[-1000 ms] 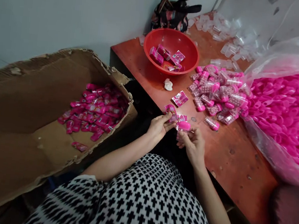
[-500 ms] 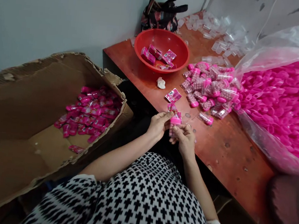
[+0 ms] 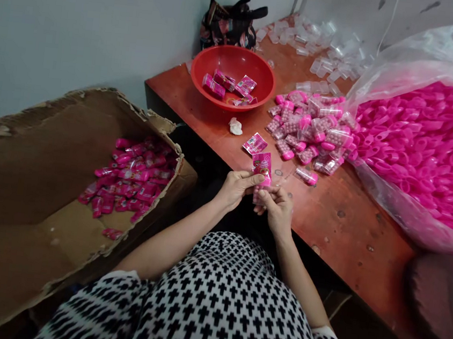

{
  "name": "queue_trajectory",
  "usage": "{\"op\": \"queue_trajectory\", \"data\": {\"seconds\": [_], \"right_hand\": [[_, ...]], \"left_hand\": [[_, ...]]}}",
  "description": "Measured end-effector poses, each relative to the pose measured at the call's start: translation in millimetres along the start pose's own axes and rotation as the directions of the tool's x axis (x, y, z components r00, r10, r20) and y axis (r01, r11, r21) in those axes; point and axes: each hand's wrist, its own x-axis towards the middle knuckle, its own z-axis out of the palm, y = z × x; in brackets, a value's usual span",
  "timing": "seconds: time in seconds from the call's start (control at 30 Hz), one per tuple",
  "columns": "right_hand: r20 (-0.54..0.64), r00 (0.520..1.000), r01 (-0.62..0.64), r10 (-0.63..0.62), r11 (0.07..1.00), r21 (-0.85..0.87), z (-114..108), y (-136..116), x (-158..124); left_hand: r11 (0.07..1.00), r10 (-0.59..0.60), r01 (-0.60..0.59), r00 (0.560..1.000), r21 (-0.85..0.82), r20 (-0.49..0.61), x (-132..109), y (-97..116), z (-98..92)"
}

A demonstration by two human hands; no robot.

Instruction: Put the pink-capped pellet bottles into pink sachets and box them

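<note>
Just over the table's near edge, my left hand (image 3: 236,188) pinches a pink printed sleeve (image 3: 261,163) between thumb and fingers. The sleeve sits at the pink-capped end of a small clear candy bottle (image 3: 256,196) filled with pink balls. My right hand (image 3: 278,208) is closed around the lower part of that bottle, and its fingers hide some of it. Beyond my hands, another flat printed sleeve (image 3: 255,143) lies on the table. A single capped bottle (image 3: 305,175) rests on its side to the right, near a heap of filled bottles (image 3: 296,124).
A red bowl (image 3: 197,83) with several printed sleeves stands on the wooden table (image 3: 350,225). Left of me, a cardboard box (image 3: 16,169) contains wrapped bottles. Pink plastic pieces (image 3: 419,141) fill a clear bag at right. Behind are clear empty containers (image 3: 332,46) and a handbag (image 3: 229,29).
The sleeve, earlier bunched behind the cap, now stands flatter and more upright over the capped end. Both hands remain on the bottle and sleeve. The view has shifted slightly.
</note>
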Motion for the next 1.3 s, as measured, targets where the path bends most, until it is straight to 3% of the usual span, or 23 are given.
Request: {"op": "queue_trajectory", "data": {"seconds": [0.1, 0.3, 0.5, 0.67, 0.83, 1.03, 1.17, 1.3], "right_hand": [[0.055, 0.996, -0.075, 0.069, 0.991, 0.114, -0.2, -1.7, 1.4], [-0.077, 0.989, 0.121, -0.127, 0.989, -0.081, 2.5, -0.6, -1.6], [0.034, 0.999, -0.039, 0.036, 0.993, 0.108, 0.4, -0.8, 1.7], [-0.069, 0.995, 0.072, -0.073, 0.997, -0.017, 1.7, -2.4, -0.1], [0.010, 0.997, -0.082, 0.082, 0.982, 0.167, -0.2, -0.3, 2.5], [-0.032, 0.999, 0.031, -0.030, 0.999, 0.028, -2.8, -1.4, -0.6], [-0.081, 0.991, 0.106, -0.111, 0.992, -0.062, -3.9, 0.8, -2.6], [-0.025, 1.000, 0.009, -0.007, 0.998, 0.070, -4.4, 2.5, -1.1]], "left_hand": [[0.998, 0.035, -0.035, 0.999, 0.055, 0.000, 0.0, 1.7, -0.1], [0.999, 0.007, -0.007, 1.000, 0.049, 0.000, -1.8, -0.7, 1.3], [0.997, -0.010, 0.009, 1.000, 0.071, 0.018, -3.6, 3.9, 1.5], [0.992, 0.003, -0.006, 1.000, 0.123, 0.024, -4.9, 2.9, 2.5], [0.994, 0.002, -0.003, 1.000, 0.110, 0.010, -8.4, -1.1, 3.9], [0.999, -0.034, 0.035, 0.999, -0.038, 0.032, -8.7, -4.0, 7.0], [0.999, -0.032, 0.031, 0.999, -0.022, -0.034, -8.5, -7.7, 8.4], [0.999, -0.007, 0.010, 0.998, 0.050, -0.058, -11.8, -7.6, 8.5]]}}
